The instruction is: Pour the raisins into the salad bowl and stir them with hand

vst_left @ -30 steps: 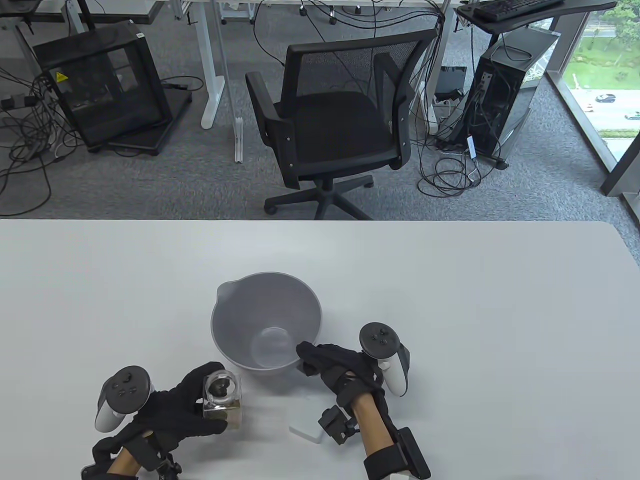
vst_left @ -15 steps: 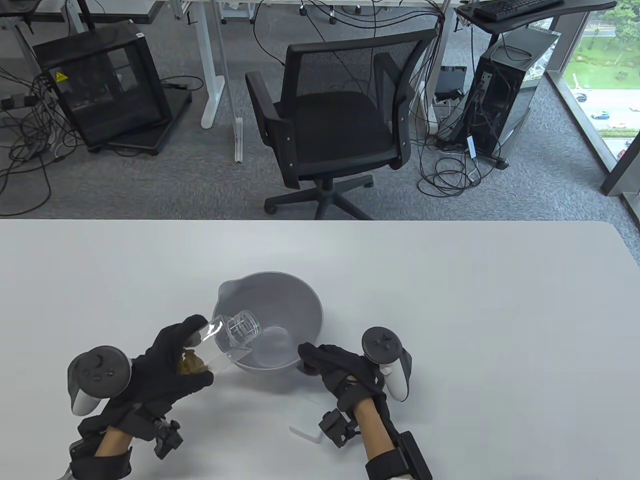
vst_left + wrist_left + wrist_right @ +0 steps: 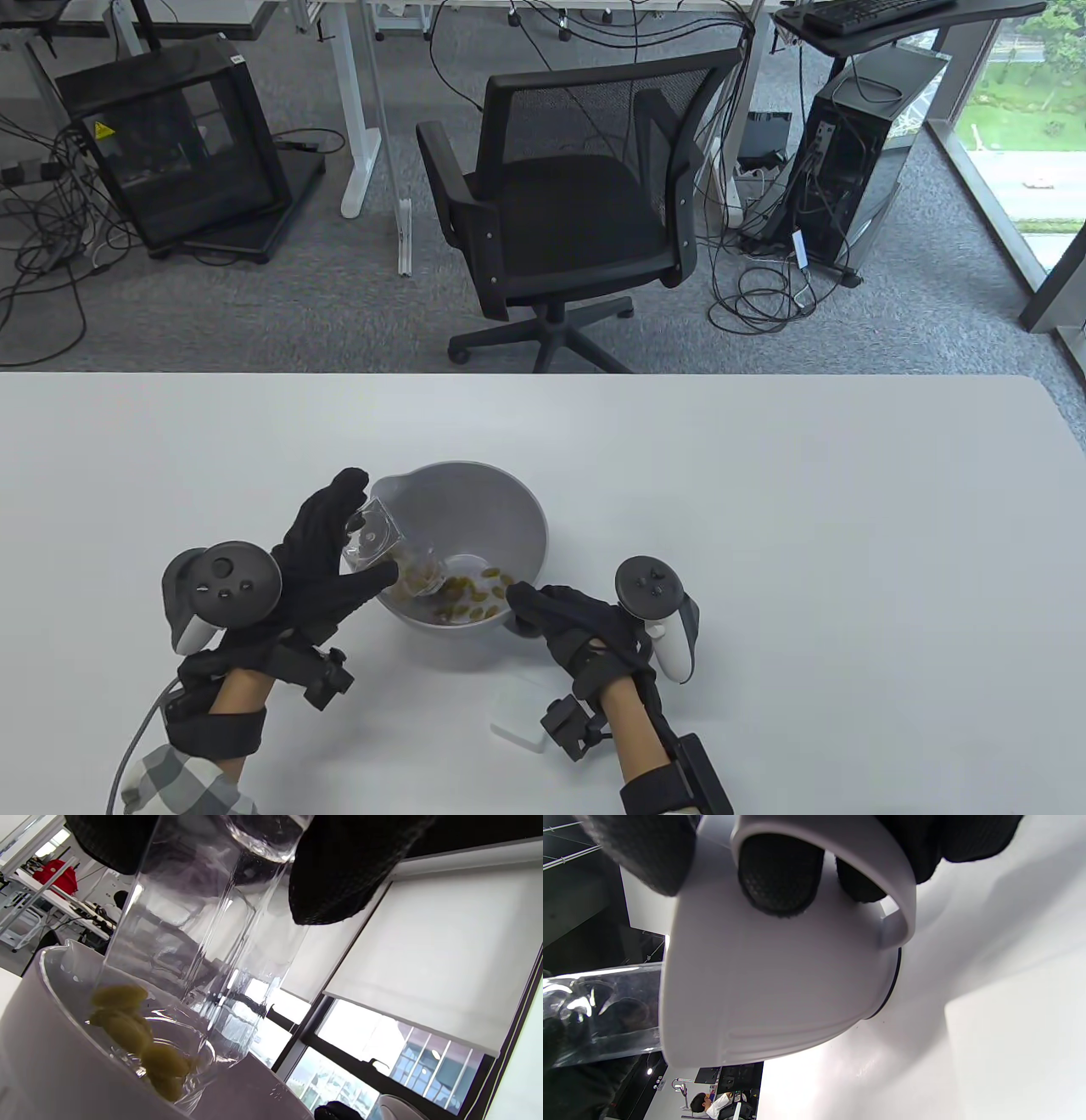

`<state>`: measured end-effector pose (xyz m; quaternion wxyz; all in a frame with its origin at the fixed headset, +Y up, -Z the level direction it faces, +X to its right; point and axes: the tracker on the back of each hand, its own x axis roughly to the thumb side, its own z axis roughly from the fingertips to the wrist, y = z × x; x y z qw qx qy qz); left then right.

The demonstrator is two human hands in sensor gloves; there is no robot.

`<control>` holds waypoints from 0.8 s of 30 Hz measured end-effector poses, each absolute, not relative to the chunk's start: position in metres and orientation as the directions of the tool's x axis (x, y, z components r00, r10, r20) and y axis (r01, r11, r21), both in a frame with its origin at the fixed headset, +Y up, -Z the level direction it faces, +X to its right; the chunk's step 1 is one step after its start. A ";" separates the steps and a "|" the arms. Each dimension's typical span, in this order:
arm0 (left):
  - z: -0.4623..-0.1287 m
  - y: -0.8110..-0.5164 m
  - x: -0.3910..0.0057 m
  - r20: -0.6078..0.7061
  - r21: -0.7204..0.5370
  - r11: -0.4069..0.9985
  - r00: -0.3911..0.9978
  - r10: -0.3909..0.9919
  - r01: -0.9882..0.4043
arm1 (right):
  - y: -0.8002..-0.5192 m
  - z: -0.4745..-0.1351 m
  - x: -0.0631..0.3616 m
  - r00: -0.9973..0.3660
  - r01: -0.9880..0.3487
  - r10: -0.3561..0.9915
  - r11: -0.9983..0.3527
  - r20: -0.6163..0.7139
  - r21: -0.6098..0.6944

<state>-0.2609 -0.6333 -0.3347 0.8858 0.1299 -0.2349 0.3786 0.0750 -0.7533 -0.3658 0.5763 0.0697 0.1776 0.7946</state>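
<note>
A grey salad bowl (image 3: 501, 501) with a spout and a handle stands on the white table. My left hand (image 3: 327, 560) grips a clear glass jar (image 3: 382, 548), tipped mouth-down over the bowl's left rim. Yellow-green raisins (image 3: 471, 594) lie on the bowl's bottom, and a few sit at the jar's mouth (image 3: 140, 1031). My right hand (image 3: 560, 615) holds the bowl's handle (image 3: 840, 857) at its near right side, fingers curled through the loop. In the right wrist view the jar (image 3: 602, 1014) pokes out past the bowl's wall (image 3: 763, 984).
A flat white lid (image 3: 517, 722) lies on the table just below the bowl, by my right wrist. Beyond the table's far edge stand an office chair (image 3: 568, 204), desks, a computer tower (image 3: 857, 153) and floor cables.
My left hand lifted the jar from the table, carried it to the bowl and tipped it steeply. Raisins have fallen from the jar into the bowl. My right hand stayed on the handle.
</note>
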 end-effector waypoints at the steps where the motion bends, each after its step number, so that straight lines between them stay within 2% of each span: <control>1: -0.336 -0.635 -0.262 0.512 0.051 0.668 0.594 0.621 -0.743 | -0.753 -0.366 0.075 -0.326 -0.891 0.941 -0.272 -0.094 0.363; 7: -0.344 -0.632 -0.255 0.516 0.053 0.680 0.603 0.608 -0.731 | -0.753 -0.366 0.075 -0.328 -0.891 0.940 -0.274 -0.095 0.361; 12: -0.355 -0.608 -0.226 0.566 0.080 0.698 0.609 0.555 -0.711 | -0.753 -0.366 0.075 -0.328 -0.889 0.940 -0.273 -0.093 0.369; 15: -0.362 -0.595 -0.206 0.546 0.107 0.847 0.742 0.388 -0.521 | -0.753 -0.366 0.075 -0.322 -0.890 0.942 -0.267 -0.095 0.370; 17: -0.365 -0.593 -0.201 0.509 0.138 0.886 0.799 0.321 -0.443 | -0.753 -0.366 0.075 -0.322 -0.891 0.942 -0.267 -0.096 0.367; 20: -0.366 -0.591 -0.195 0.490 0.088 0.874 0.785 0.379 -0.478 | -0.754 -0.366 0.075 -0.323 -0.889 0.941 -0.268 -0.095 0.370; 24: -0.364 -0.589 -0.196 0.480 0.089 0.885 0.798 0.365 -0.457 | -0.754 -0.366 0.075 -0.323 -0.891 0.941 -0.269 -0.096 0.366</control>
